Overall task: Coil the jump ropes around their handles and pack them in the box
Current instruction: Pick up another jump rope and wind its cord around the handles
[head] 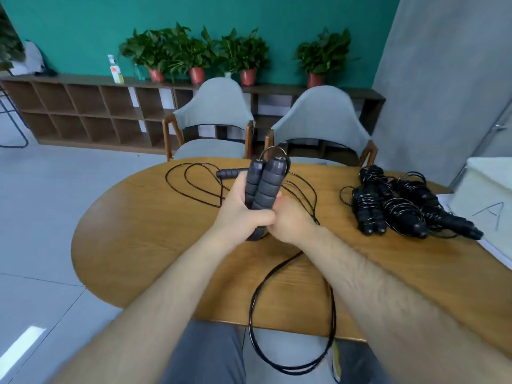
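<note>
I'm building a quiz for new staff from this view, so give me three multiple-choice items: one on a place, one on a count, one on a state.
1. Where do the wound ropes lie? A) on the table's right side, by the box B) on the floor C) on the shelf
2. How many grey chairs stand behind the table? A) one B) two C) four
3. The left hand and right hand grip a pair of handles; how is their rope? A) wound tight round them B) loose, looping over the table's near edge C) cut in two
Answers: 1 A, the bundles lie beside the box; 2 B, two seat backs show; 3 B, bare handles, slack loop hangs down.
</note>
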